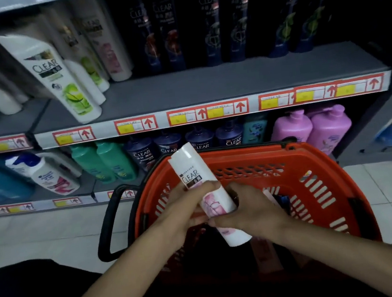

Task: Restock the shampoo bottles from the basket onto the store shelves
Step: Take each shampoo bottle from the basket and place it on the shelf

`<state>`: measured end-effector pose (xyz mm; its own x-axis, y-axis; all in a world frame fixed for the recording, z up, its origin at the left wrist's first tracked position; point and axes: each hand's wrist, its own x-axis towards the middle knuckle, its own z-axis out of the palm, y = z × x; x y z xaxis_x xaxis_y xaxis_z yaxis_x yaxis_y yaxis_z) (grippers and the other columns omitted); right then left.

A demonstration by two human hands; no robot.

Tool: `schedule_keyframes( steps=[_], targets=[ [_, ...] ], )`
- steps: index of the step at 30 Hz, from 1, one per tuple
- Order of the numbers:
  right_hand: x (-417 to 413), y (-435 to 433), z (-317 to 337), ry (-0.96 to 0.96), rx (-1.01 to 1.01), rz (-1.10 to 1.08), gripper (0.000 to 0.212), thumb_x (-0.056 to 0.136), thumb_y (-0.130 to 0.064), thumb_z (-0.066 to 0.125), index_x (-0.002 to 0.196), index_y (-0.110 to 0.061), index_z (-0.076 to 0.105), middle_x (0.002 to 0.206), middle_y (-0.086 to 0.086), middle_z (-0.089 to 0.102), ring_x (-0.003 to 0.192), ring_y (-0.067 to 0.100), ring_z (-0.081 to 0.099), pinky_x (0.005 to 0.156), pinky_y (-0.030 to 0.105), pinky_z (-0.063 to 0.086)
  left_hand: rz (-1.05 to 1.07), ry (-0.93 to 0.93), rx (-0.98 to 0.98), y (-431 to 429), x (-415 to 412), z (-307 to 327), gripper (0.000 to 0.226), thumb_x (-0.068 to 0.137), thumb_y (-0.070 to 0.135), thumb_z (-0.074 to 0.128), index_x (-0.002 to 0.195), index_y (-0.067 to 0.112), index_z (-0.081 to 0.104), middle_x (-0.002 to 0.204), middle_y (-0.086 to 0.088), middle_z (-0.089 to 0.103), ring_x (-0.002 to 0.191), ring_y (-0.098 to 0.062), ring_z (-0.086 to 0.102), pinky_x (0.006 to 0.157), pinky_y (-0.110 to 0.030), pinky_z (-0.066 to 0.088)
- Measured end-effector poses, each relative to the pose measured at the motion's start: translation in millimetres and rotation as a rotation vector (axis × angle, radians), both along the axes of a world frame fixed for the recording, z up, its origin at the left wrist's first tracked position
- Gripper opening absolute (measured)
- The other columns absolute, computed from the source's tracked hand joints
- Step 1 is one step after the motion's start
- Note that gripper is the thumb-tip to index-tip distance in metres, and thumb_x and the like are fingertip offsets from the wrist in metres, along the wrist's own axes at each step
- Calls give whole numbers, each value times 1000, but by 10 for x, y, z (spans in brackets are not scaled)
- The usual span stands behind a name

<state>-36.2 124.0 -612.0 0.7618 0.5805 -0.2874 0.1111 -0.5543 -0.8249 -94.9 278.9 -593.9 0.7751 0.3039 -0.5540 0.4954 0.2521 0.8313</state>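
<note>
We see the white shampoo bottle [192, 172] just below the centre of the frame, tilted with its cap end up and to the left and its base down and to the right. It bears the word CLEAR and a pink flower print. Both hands grasp it. The left hand [184, 207] comes in from the lower left and curls its fingers across the front of the bottle's middle. The right hand [248, 209] comes in from the lower right and wraps round the lower part of the bottle.

The bottle is held above the open top of an orange basket [313, 159], which fills the lower centre and right of the frame. The basket's black handle [106, 228] hangs down on its left side. We can make out darker and pinkish shapes inside the basket, but cannot tell what they are.

Behind the basket, the lower shelf holds green bottles [108, 163], dark blue pump bottles [184, 142] and purple bottles [314, 127]. Above it, the grey upper shelf [207, 83] carries a row of red-and-yellow price tags [208, 111] along its front edge. At the upper left, a white bottle with green leaves [59, 76] leans to the left. At the upper right stand dark CLEAR bottles [212, 24].
</note>
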Motion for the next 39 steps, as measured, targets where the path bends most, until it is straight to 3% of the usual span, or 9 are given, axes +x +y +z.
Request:
schedule_keyframes(
  steps=[2, 5, 11, 15, 19, 22, 27, 33, 39],
  targets=[
    [-4, 18, 7, 15, 79, -72, 41, 66, -32, 92, 99, -26, 70, 89, -12, 75, 79, -1, 70, 69, 22, 56, 5, 2, -26, 19, 43, 7, 41, 79, 32, 86, 115, 23, 72, 100, -5, 81, 93, -26, 78, 86, -45, 64],
    [4, 42, 39, 63, 127, -95, 44, 68, -31, 91, 107, -28, 71, 94, -12, 76, 83, 2, 73, 75, 29, 60, -2, -23, -37, 64, 46, 36, 44, 79, 42, 85, 118, 26, 72, 104, -2, 80, 95, -24, 78, 89, -46, 63],
    [-41, 42, 67, 180, 272, -136, 51, 80, -11, 83, 124, -30, 64, 104, -11, 76, 93, 3, 72, 82, 28, 61, 70, -12, -14, 103, 20, 71, 49, 87, 61, 69, 109, 18, 78, 98, -10, 80, 88, -25, 78, 76, -35, 60],
    [0, 11, 86, 377, 418, -153, 39, 80, -6, 73, 115, -23, 68, 102, -1, 77, 93, 15, 73, 78, 28, 58, 117, -64, -53, 159, 31, 117, 51, 89, 64, 63, 83, 16, 79, 91, -10, 79, 83, -22, 75, 82, -36, 60],
    [-3, 11, 97, 666, 656, -208, 35, 67, -18, 51, 98, -11, 65, 83, 9, 65, 73, 23, 62, 66, 31, 51, 96, -92, -66, 171, 38, 160, 52, 88, 65, 62, 83, 16, 80, 89, -7, 74, 83, -20, 71, 87, -37, 59],
    [-12, -13, 164, 728, 712, -209, 30, 69, -21, 48, 92, -10, 63, 77, 7, 59, 66, 20, 58, 63, 32, 51, 85, -125, -35, 151, 67, 234, 48, 89, 63, 63, 83, 18, 80, 82, -2, 70, 79, -16, 66, 85, -36, 56],
    [-8, 37, 205, 642, 712, -261, 22, 77, -22, 54, 95, -10, 59, 83, 9, 58, 71, 20, 59, 59, 27, 52, 76, -225, 118, 143, 26, 357, 37, 93, 54, 67, 96, 18, 78, 86, 0, 73, 84, -18, 68, 87, -38, 59],
    [71, 134, 383, 313, 609, -219, 33, 85, -24, 74, 118, -23, 68, 109, 5, 75, 103, 25, 72, 91, 47, 58, -23, -315, 302, 201, -154, 529, 20, 95, 39, 71, 109, 26, 76, 103, 4, 78, 101, -15, 74, 91, -41, 61],
    [98, 373, 676, 16, 566, -160, 44, 82, -25, 84, 121, -24, 63, 111, -6, 74, 104, 13, 69, 83, 31, 59, 41, -392, 270, 291, -164, 770, 26, 94, 24, 75, 119, 17, 73, 102, -11, 76, 93, -15, 77, 76, -35, 65]
  ],
)
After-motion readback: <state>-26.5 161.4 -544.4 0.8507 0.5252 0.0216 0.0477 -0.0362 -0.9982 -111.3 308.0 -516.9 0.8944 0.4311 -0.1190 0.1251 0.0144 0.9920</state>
